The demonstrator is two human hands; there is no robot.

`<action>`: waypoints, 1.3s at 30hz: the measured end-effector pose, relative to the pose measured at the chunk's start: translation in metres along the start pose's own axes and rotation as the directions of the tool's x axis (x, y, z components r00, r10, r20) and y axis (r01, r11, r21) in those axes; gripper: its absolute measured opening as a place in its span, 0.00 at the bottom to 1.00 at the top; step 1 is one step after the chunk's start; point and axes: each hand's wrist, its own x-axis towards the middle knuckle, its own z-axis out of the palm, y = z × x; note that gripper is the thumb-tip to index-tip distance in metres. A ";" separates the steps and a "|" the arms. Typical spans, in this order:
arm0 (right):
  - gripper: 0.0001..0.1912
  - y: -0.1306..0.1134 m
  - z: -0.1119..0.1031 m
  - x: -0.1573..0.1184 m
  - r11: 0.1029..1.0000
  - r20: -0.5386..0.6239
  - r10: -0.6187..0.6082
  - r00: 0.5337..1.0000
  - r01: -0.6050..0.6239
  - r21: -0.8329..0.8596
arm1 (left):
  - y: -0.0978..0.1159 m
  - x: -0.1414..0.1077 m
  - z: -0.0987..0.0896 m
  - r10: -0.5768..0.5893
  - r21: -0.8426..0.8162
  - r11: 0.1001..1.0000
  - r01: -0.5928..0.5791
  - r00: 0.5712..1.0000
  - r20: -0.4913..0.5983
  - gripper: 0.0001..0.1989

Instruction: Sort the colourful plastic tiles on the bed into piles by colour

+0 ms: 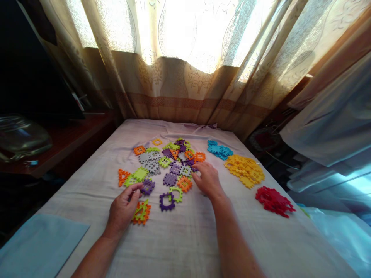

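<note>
My left hand (125, 206) pinches the edge of a purple toothed piece (148, 186), near a green piece lying on an orange one (141, 212). My right hand (207, 178) reaches the right edge of the mixed pile, its fingertips beside purple pieces (191, 163) and above an orange square piece (184, 184); what the fingers touch is too small to tell. Grey pieces (151, 166) and a lime green piece (141, 173) lie left of centre. A purple frame (167, 201) overlaps a green frame in front.
Sorted piles lie to the right: blue (219, 150), yellow (245, 170) and red (274, 201). A pale blue sheet (43, 243) covers the left front corner of the white-covered surface (179, 247). Curtains (174, 85) hang behind; a glass bowl (23, 135) stands at left.
</note>
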 end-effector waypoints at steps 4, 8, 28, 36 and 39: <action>0.17 -0.021 0.026 0.004 0.998 0.065 -0.030 0.997 0.034 -0.061 | -0.001 0.000 0.000 -0.012 -0.013 1.000 0.012 1.000 0.006 0.22; 0.17 -0.028 0.035 0.002 0.997 0.077 -0.005 0.997 0.011 -0.079 | 0.002 -0.001 0.000 -0.021 0.005 1.000 0.021 1.000 -0.002 0.22; 0.17 -0.043 0.036 0.002 0.998 0.058 0.060 0.997 -0.057 -0.041 | -0.008 0.000 0.000 0.025 0.019 0.999 -0.025 1.000 0.004 0.22; 0.19 -0.034 0.026 0.010 0.980 -0.028 -0.006 1.000 0.011 0.201 | -0.006 0.001 -0.001 0.004 0.024 1.000 -0.004 1.000 0.009 0.23; 0.15 -0.004 0.005 0.014 0.921 -0.101 0.100 0.990 -0.054 0.387 | -0.007 0.001 0.000 0.012 0.010 1.000 -0.012 1.000 0.006 0.23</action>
